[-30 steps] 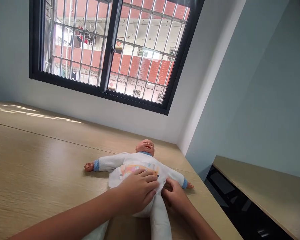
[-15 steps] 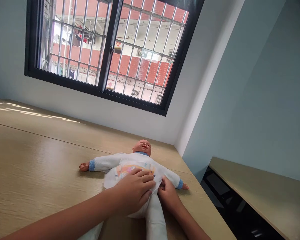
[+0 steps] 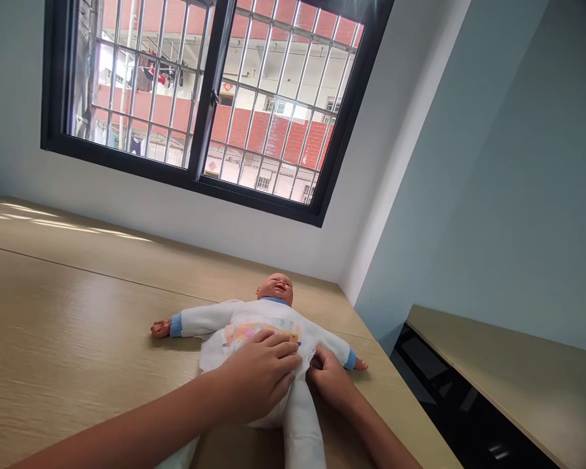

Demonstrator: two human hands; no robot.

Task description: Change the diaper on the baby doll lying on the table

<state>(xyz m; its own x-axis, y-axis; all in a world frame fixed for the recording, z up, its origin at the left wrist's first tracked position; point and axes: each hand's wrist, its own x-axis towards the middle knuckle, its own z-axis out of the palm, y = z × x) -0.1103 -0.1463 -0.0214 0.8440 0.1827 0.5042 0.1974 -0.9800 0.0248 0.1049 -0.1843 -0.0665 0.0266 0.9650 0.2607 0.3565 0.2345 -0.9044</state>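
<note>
A baby doll (image 3: 275, 286) in a white outfit with blue cuffs lies on its back, its arms spread out. Across its belly is a white diaper (image 3: 234, 333) with a coloured print on the front. My left hand (image 3: 261, 371) lies flat over the diaper's front, fingers stretched out and pressing on it. At the diaper's side edge, by the doll's hip, my right hand (image 3: 327, 374) is closed in a pinch on the material. Its fingertips are partly hidden there. One white leg (image 3: 303, 423) of the doll extends toward me between my forearms.
The doll lies on a wooden table (image 3: 78, 326) set against the wall below a barred window (image 3: 195, 98). To the right, beyond the table's edge, stands another wood-topped surface (image 3: 508, 365) with a glossy black side.
The view has shifted very slightly. Both hands keep their places on the diaper, and the doll lies as before.
</note>
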